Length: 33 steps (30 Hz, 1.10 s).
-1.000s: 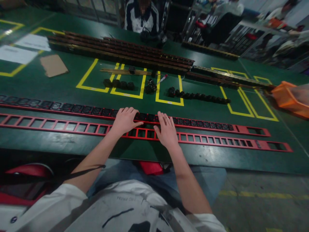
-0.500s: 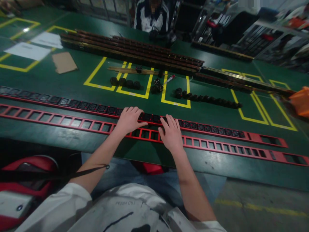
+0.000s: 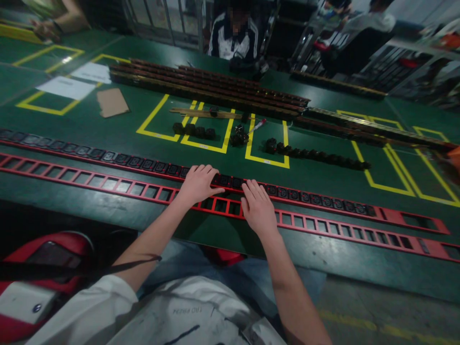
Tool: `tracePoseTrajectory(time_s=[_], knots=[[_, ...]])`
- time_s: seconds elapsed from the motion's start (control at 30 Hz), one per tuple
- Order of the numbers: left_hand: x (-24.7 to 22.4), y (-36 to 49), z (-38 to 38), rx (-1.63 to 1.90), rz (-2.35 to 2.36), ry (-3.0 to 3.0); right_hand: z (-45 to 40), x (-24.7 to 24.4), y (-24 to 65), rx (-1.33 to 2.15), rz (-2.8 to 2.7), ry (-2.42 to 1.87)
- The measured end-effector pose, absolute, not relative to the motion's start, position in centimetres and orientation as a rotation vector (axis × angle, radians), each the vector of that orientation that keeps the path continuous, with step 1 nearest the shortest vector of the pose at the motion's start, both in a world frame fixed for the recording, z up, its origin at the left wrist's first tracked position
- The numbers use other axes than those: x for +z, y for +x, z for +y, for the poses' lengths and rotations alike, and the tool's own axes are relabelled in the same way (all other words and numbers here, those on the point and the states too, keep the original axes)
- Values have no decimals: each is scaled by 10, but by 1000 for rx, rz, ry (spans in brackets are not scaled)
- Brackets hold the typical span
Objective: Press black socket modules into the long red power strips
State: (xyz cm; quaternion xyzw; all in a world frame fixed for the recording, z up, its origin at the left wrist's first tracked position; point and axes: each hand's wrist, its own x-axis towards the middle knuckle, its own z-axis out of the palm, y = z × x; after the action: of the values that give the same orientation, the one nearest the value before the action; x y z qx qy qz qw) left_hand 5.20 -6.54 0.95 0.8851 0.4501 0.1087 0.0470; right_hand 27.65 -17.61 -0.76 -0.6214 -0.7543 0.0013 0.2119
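A long red strip (image 3: 388, 214) lies across the table, its row of square openings filled with black socket modules (image 3: 147, 164). My left hand (image 3: 200, 184) rests palm down on this strip, fingers laid over the modules and thumb held apart. A short way right, my right hand (image 3: 259, 207) lies on the same strip with its fingers stretched out. Between the hands a few black modules show; those under my fingers are hidden. Nearer to me, parallel, runs a second red strip (image 3: 122, 186) with unfilled square openings; both my hands reach over it.
Loose black modules stand in a row (image 3: 323, 155) and in a shorter row (image 3: 194, 130). A red-and-white pen (image 3: 258, 125) lies between them. Long dark strips (image 3: 208, 86) are stacked behind. Cardboard (image 3: 112, 102) and paper sheets (image 3: 66, 87) lie left. A person (image 3: 233, 36) sits opposite.
The camera view has shifted, bringing in more of the far left and people at the back. My hands stay on the filled red strip with little visible movement.
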Motion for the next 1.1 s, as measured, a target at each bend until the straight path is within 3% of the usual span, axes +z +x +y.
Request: tracePoseTrajectory(time_s=[1.1], knots=[[8,51,-65,321,1386,2710,-178,4,274,77,-2121,-1790]])
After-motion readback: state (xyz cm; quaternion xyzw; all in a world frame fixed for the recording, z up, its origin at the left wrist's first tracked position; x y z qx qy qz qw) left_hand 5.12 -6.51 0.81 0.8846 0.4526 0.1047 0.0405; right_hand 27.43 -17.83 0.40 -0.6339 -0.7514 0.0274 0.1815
